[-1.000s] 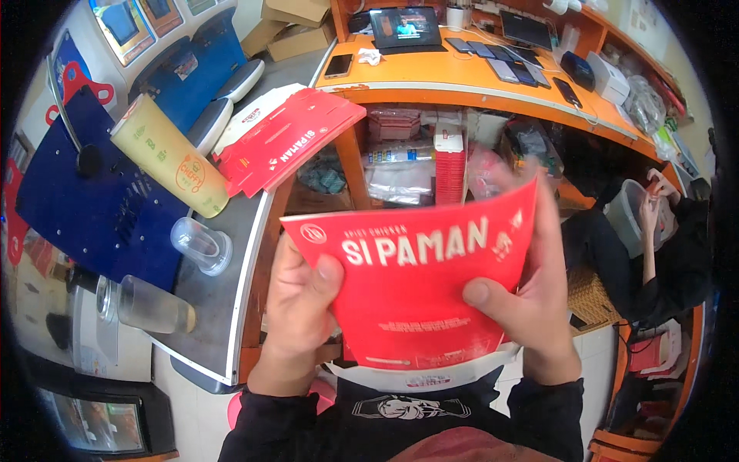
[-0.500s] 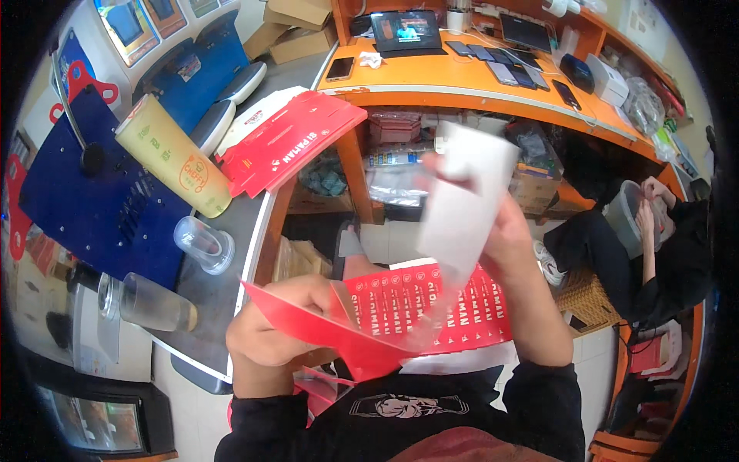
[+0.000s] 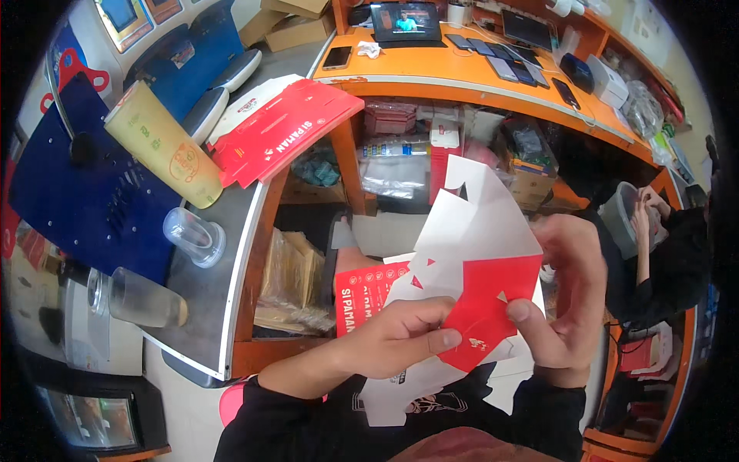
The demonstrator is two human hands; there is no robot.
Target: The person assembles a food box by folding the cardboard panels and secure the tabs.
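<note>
A red and white cardboard box blank (image 3: 485, 219) is between my hands above my lap, its plain white inside showing with one red panel folded over. My left hand (image 3: 400, 335) grips that red panel near its lower left edge, thumb on top. My right hand (image 3: 570, 292) pinches the panel's right side, thumb on the red face and fingers curled behind the board. Small triangular cutouts show in the white part. Under the held blank, printed red cardboard (image 3: 358, 292) lies across my lap, mostly covered.
At left, a grey counter (image 3: 208, 308) bears a tall yellow cup (image 3: 165, 146), clear plastic cups (image 3: 194, 237) and red flat box blanks (image 3: 289, 127). The orange desk (image 3: 423, 65) ahead holds a tablet and several phones. A co-worker (image 3: 654, 277) sits at right with a tub.
The blank, blurred and raised earlier, is lower now with its white side opened out. My left hand has moved right from the red flap, and both hands meet on the folded panel.
</note>
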